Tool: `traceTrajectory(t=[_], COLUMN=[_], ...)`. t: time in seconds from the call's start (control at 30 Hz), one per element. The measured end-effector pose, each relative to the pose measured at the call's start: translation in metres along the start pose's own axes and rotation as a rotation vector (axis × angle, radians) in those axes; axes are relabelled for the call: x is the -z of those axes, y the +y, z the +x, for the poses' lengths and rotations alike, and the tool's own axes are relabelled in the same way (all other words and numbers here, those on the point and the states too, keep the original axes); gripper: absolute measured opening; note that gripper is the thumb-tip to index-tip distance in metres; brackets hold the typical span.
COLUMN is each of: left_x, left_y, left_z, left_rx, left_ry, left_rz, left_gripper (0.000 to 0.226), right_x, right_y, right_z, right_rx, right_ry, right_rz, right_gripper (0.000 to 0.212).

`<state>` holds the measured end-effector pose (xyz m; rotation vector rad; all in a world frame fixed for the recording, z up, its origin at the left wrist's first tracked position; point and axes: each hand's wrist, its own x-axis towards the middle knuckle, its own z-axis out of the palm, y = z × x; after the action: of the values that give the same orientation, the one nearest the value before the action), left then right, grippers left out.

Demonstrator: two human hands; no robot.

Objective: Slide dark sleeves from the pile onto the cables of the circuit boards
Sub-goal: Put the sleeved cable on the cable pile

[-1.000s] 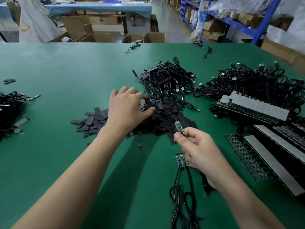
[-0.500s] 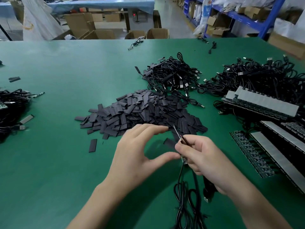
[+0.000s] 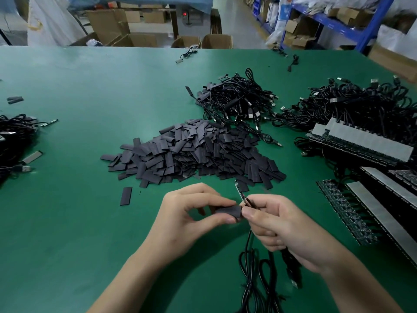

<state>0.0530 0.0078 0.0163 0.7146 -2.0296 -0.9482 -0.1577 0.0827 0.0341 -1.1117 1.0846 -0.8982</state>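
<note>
**Sleeve** [image 3: 228,211]: dark, low centre of the frame. The left hand [image 3: 191,219] pinches it between thumb and forefinger, the other fingers loosely curled. Its right end touches the right thumb. The fingers hide the join, so it cannot be told whether it is already on the board.

**Board** [image 3: 239,192]: narrow strip seen nearly edge-on, tilted up and left out of the right hand [image 3: 278,227]. That hand is curled round its lower end and the cable [image 3: 247,249].

**Cable**: black, falls in loops to the bottom edge and is cut off there. A plug [image 3: 293,282] shows under the right wrist.

**Pile** [image 3: 194,152]: flat dark sleeves at centre frame on the green tabletop [image 3: 79,98], just above the hands and apart from them.

**Stray sleeve** [image 3: 126,195]: lies alone at the lower left of the pile.

**Cable heaps**: one [image 3: 239,102] sits above the pile, meeting its upper edge. A larger one [image 3: 361,105] is at upper right.

**Board rows** [image 3: 365,145]: at the right edge under pale strips, partly cut off.

**Bundle** [image 3: 13,136]: cables at the left edge, cut off.

**Cartons** [image 3: 135,39]: blurred, along the top of the frame.
</note>
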Motion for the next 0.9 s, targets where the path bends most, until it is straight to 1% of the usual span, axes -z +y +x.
traceTrajectory(t=[0.1,0.17,0.23,0.37,0.57,0.67,0.9], left_x=[-0.004,-0.005,-0.003,0.000,0.001,0.000,0.001], left_y=[-0.002,-0.003,-0.005,-0.009,-0.012,-0.012,-0.013], left_z=[0.000,0.000,0.000,0.000,0.001,0.001,0.000], left_rx=[0.011,0.028,0.037,0.029,0.022,0.017,0.007], left_ry=[0.022,0.046,0.081,0.135,0.170,0.154,0.134], left_rz=[-0.033,-0.059,-0.065,-0.040,-0.022,-0.022,-0.032], left_gripper=[0.020,0.018,0.017,0.016,0.016,0.016,0.017], right_x=[0.001,0.001,0.000,-0.003,-0.001,-0.001,-0.001], right_y=[0.000,-0.001,-0.002,-0.004,-0.002,-0.002,-0.002], right_z=[0.000,0.001,0.000,-0.002,-0.003,-0.003,-0.004], right_rx=[-0.001,0.026,0.062,0.125,0.168,0.171,0.190], right_ry=[0.036,0.110,0.185,0.238,0.238,0.216,0.186], right_rz=[0.012,-0.013,-0.072,-0.186,-0.399,-0.424,-0.456], right_gripper=[0.033,0.041,0.044,0.046,0.047,0.045,0.048])
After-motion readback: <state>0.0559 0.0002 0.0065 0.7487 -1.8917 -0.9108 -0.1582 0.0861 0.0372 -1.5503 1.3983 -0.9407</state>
